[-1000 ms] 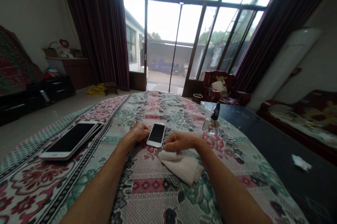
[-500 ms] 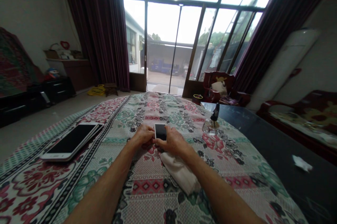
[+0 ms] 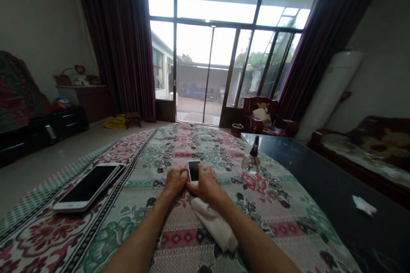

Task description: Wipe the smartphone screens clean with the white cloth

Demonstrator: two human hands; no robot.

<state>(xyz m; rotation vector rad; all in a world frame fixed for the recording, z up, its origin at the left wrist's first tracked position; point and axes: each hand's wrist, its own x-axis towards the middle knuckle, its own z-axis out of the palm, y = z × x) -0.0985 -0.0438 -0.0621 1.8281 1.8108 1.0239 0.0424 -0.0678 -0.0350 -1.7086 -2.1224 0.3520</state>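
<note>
A white phone with a dark screen is between my hands above the flowered cloth. My left hand is closed at its left edge, the fingertips curled against it. My right hand grips its right side and lower edge, with the thumb toward me. Beneath my right wrist lies a crumpled white cloth. Two more white phones rest stacked on the left, screen up. A clear bottle with a black spray top stands to the right of my hands.
The flowered tablecloth covers the table. Past its right edge is a dark glossy surface with a crumpled white tissue. Farther off are a wooden armchair, a wooden sofa and glass doors.
The whole view has shifted, with the room and table lower in the picture. Both hands remain at the phone, and my right fingers sit slightly farther over its upper right side.
</note>
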